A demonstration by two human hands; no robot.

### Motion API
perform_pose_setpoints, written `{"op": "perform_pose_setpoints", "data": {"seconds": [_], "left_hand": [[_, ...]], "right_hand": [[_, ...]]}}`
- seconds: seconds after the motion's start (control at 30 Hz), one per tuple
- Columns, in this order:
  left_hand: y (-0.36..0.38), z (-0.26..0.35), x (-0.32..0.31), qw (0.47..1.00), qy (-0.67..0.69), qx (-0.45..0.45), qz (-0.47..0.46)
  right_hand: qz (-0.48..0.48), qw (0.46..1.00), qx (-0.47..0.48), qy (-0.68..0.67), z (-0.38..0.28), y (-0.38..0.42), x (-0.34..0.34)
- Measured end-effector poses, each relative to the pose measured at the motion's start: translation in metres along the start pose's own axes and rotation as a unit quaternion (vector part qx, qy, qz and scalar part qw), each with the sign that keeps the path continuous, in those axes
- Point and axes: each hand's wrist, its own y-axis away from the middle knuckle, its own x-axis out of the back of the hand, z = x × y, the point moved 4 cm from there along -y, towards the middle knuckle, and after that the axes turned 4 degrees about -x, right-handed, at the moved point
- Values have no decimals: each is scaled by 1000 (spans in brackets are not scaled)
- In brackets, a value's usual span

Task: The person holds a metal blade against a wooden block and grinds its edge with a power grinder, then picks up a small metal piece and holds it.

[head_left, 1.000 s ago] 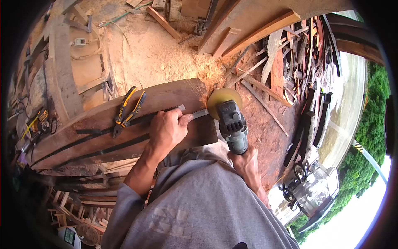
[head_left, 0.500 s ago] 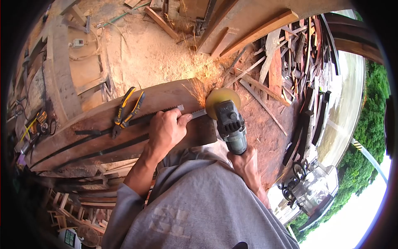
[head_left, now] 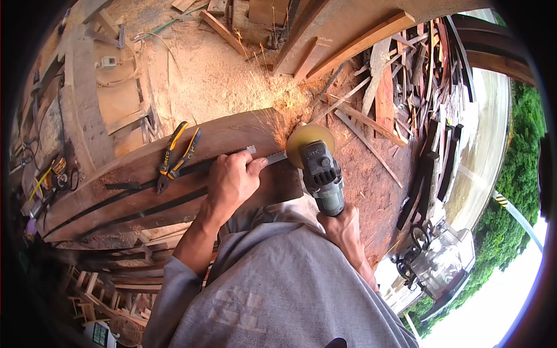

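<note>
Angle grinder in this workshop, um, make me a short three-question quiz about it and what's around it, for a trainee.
1. Which hand holds the angle grinder?
2. True or false: the pliers lie on the wooden plank with their handles spread apart.
3. Fill in the missing word: the left hand grips a toothed metal ____.

Key:
1. The right hand.
2. True.
3. Blade.

Daylight blows out the sky at lower right to featureless white and glares off the pale road (head_left: 476, 151), while the sawdust (head_left: 203, 64) glows warm and bright. Wide-lens distortion bends the edges inside a black circular vignette; lower left sinks into shadow, and the spinning disc (head_left: 310, 141) blurs.
</note>
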Motion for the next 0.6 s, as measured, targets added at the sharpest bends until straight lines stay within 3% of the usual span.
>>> {"op": "perform_pose_setpoints", "data": {"seconds": [0.23, 0.33, 0.43, 0.6], "left_hand": [[1, -3, -5, 999, -4, -34, 15], [-1, -2, -1, 1000, 2, -1, 2], [0, -1, -1, 999, 9, -37, 34], [-1, -2, 2, 1000, 7, -13, -15]], "right_hand": [[4, 1000, -10, -10, -5, 4, 2], [8, 1000, 5, 9, 6, 2, 2], [34, 999, -20, 11, 26, 7, 11], [38, 998, -41, 7, 38, 23, 22]]}}
